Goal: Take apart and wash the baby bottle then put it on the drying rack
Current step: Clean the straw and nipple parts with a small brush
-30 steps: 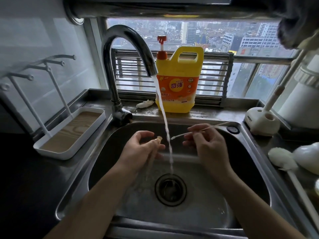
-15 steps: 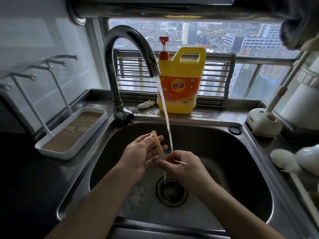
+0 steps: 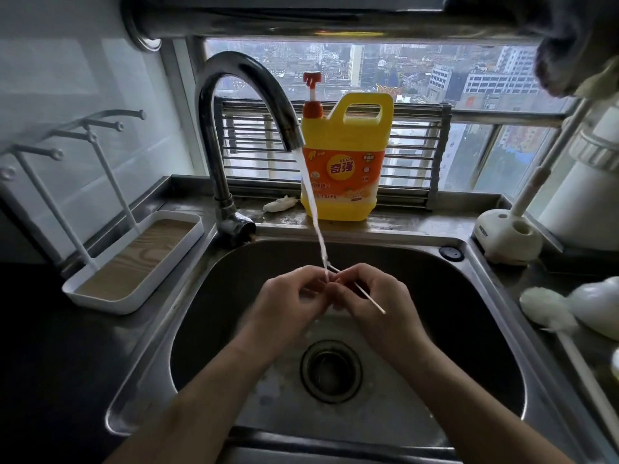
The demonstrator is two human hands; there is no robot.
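Two hands, left hand (image 3: 288, 296) and right hand (image 3: 375, 296), are held together over the sink (image 3: 469, 313), likely so the stream (image 3: 315, 216) lands where fingertips meet. Thin rod (image 3: 371, 302) is pinched in the right grip; left grip curled, contents hidden. Long axis slants: far end upper-left under water, free end lower-right.

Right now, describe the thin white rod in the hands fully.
The thin white rod is straight and plastic-looking. It slants above the steel sink, upper end in the running water stream, lower end free to the right. The right hand pinches it midway; the left hand curls by its upper end.
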